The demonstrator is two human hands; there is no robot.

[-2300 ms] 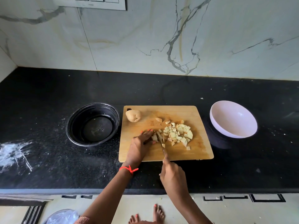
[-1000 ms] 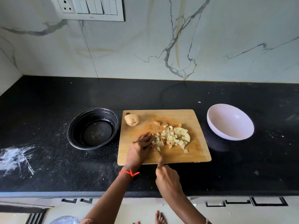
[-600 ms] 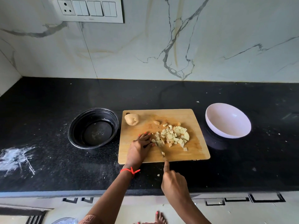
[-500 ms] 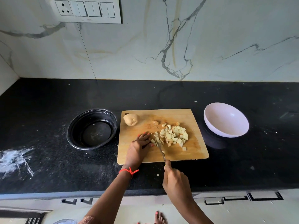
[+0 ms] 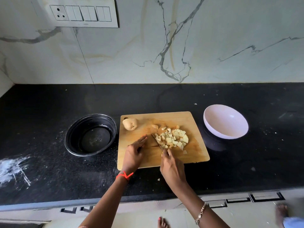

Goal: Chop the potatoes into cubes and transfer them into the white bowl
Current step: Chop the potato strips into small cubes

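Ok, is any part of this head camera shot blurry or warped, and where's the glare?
Head view: the potato cubes and cutting board are sharp; the bottom right corner, around a foot, is smeared; the black counter bows at its front edge from the wide lens; a highlight sits inside the white bowl.

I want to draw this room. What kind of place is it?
Probably a home kitchen: a black stone countertop, a wooden cutting board with potato cubes and a knife, and a white bowl beside it.
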